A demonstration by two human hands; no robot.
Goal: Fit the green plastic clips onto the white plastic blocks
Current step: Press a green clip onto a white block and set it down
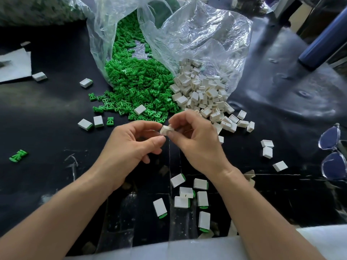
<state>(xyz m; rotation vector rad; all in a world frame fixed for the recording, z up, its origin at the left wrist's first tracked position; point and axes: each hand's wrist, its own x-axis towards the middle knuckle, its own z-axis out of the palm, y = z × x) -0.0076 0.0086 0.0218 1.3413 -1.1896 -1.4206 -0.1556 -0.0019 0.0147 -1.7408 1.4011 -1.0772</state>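
1. Handling (my estimate): the small white hollow rectangular plastic block (166,130) looks light and stiff, with smooth sides that could slip out of a weak pinch. The walls round its open end look thin. I would take it by the two broad flat faces and keep the open end free.
2. The green pronged plastic clips (139,85) look light and rigid too. I expect the thin prongs to flex a little on entry. I would hold a clip by its flat base and push it in straight, not at a slant.
3. Location: the block is off the black desk (56,113), held in the air between both hands. It is just in front of the two heaps spilling from the clear plastic bags (202,34).
4. Right hand (195,141): thumb and forefinger pinch the block's right end, and the other fingers are curled loosely.
5. Left hand (131,147): thumb and forefinger are closed against the block's left end. A sliver of green (153,130) shows there. I cannot tell whether a clip is seated.
6. White blocks with a green edge (202,198) lie on the desk between my forearms.
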